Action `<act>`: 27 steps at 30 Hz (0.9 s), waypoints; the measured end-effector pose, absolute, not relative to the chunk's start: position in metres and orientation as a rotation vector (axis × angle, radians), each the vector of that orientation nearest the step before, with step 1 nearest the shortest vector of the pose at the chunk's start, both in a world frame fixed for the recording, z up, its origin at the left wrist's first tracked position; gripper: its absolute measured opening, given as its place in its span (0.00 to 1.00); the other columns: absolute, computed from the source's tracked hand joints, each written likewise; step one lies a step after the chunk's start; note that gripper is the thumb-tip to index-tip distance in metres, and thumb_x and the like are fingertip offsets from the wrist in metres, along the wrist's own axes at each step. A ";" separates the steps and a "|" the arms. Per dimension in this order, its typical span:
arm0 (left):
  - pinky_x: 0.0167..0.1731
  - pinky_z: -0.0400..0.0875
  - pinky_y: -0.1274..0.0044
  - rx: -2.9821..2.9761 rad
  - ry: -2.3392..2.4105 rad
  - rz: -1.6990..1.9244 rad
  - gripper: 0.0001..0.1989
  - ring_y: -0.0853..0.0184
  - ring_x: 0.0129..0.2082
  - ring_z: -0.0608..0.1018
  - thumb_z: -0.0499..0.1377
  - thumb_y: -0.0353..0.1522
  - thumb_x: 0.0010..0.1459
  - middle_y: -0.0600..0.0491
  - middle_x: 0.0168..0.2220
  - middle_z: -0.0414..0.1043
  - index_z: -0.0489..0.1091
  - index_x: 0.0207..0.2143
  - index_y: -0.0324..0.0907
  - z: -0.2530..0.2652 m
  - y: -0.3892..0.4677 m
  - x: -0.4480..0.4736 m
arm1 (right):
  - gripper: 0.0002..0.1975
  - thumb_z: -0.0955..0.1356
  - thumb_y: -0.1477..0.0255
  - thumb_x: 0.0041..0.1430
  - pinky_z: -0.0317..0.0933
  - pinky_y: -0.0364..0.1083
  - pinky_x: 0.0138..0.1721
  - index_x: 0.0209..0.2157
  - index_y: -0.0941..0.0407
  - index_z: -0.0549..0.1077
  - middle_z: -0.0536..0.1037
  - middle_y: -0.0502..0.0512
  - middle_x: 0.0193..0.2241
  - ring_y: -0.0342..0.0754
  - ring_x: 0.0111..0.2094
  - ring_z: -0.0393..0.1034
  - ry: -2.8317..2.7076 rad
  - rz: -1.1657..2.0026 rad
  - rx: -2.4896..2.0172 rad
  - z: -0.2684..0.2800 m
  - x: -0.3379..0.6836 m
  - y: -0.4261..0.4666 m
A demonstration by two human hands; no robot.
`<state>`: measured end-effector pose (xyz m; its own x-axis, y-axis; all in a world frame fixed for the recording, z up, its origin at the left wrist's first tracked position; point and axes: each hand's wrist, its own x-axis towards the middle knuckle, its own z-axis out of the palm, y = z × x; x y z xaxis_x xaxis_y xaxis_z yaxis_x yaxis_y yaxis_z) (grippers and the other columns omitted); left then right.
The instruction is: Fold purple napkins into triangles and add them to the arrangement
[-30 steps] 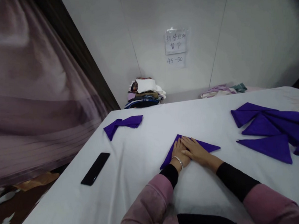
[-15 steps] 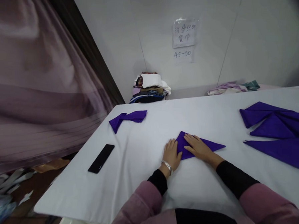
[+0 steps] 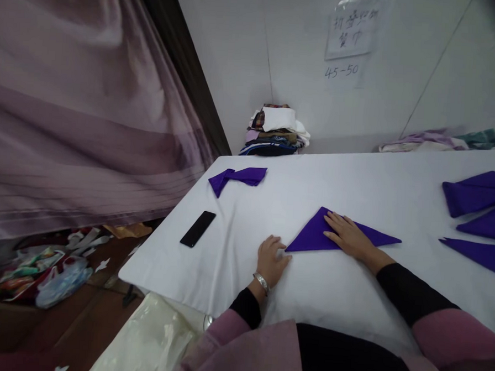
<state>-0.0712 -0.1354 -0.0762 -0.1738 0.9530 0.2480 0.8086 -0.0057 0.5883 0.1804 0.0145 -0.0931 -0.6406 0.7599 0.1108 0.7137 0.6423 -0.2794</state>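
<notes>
"One purple cloth napkin (image 3: 309, 233) for the record. Position and condition?"

"Flat on the white tablecloth (image 3: 355, 185), folded to a triangle. Long edge nearest the body, peak on the far side, a sharp corner out to either side. No rumpling visible on the uncovered part."

"State of the right hand (image 3: 350, 237)?"

"Palm down on the napkin, to the right of its peak. Fingers extended and slightly parted, thumb set apart. It grips nothing."

"And the left hand (image 3: 272, 260)?"

"Just beside the napkin's left corner, fingers loosely curved, thumb spread from them. No hold evident. Whether a fingertip touches that corner, I cannot tell."

"Step in hand, in your judgement?"

"Smoothing the folded triangle, the right palm steadying it. How firm the pressure is cannot be established."

"What would the next move call for?"

"Judged from this position, a steady right palm while the left fingers attend to the near corner; any drag would likely skew the fold."

"Other items noted?"

"Bunched purple cloth (image 3: 248, 175) and a black smartphone (image 3: 198, 229), both to the left, apart from each other. Folded purple cloths (image 3: 485, 189) well apart to the right, cut off by the edge of view."
</notes>
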 end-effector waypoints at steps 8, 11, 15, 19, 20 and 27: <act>0.57 0.54 0.60 1.835 2.017 0.837 0.05 0.60 0.57 0.63 0.61 0.28 0.48 0.53 0.50 0.69 0.71 0.30 0.45 -0.071 -0.126 -0.064 | 0.31 0.52 0.52 0.61 0.39 0.58 0.61 0.63 0.50 0.48 0.50 0.53 0.63 0.52 0.63 0.40 -2.655 0.309 -1.155 -0.099 0.183 0.018; 0.57 0.52 0.60 1.876 1.986 0.791 0.04 0.60 0.58 0.62 0.60 0.27 0.50 0.53 0.50 0.69 0.71 0.29 0.45 -0.069 -0.125 -0.066 | 0.31 0.52 0.52 0.61 0.38 0.57 0.61 0.62 0.49 0.49 0.50 0.53 0.63 0.52 0.63 0.40 -2.671 0.313 -1.136 -0.097 0.184 0.020; 0.58 0.52 0.61 1.956 1.866 0.767 0.05 0.61 0.58 0.60 0.58 0.25 0.50 0.53 0.48 0.70 0.70 0.29 0.44 -0.065 -0.133 -0.062 | 0.31 0.53 0.51 0.61 0.39 0.57 0.61 0.62 0.51 0.51 0.50 0.55 0.63 0.52 0.63 0.40 -2.727 0.353 -1.062 -0.092 0.187 0.021; 0.58 0.52 0.60 2.017 1.730 0.728 0.07 0.60 0.58 0.60 0.57 0.24 0.50 0.52 0.48 0.69 0.70 0.29 0.44 -0.063 -0.155 -0.052 | 0.31 0.55 0.51 0.60 0.37 0.58 0.61 0.61 0.50 0.52 0.50 0.54 0.63 0.53 0.63 0.40 -2.785 0.422 -0.892 -0.086 0.194 0.017; 0.58 0.52 0.59 2.024 1.709 0.717 0.07 0.60 0.58 0.61 0.57 0.24 0.50 0.52 0.49 0.69 0.70 0.29 0.44 -0.062 -0.161 -0.050 | 0.31 0.56 0.51 0.60 0.37 0.58 0.61 0.62 0.49 0.51 0.49 0.53 0.63 0.54 0.63 0.41 -2.791 0.438 -0.852 -0.085 0.196 0.015; 0.53 0.63 0.65 2.078 1.639 0.720 0.05 0.61 0.52 0.68 0.57 0.32 0.55 0.51 0.47 0.71 0.71 0.28 0.44 -0.051 -0.153 -0.052 | 0.32 0.57 0.51 0.59 0.36 0.60 0.61 0.62 0.48 0.50 0.49 0.53 0.63 0.55 0.63 0.41 -2.805 0.507 -0.769 -0.081 0.201 0.009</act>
<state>-0.0525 -0.1530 -0.0505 0.1814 0.9718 0.1505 0.7680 -0.2356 0.5956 0.2005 0.0093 -0.0814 -0.8477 0.5229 0.0897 0.4585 0.8070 -0.3721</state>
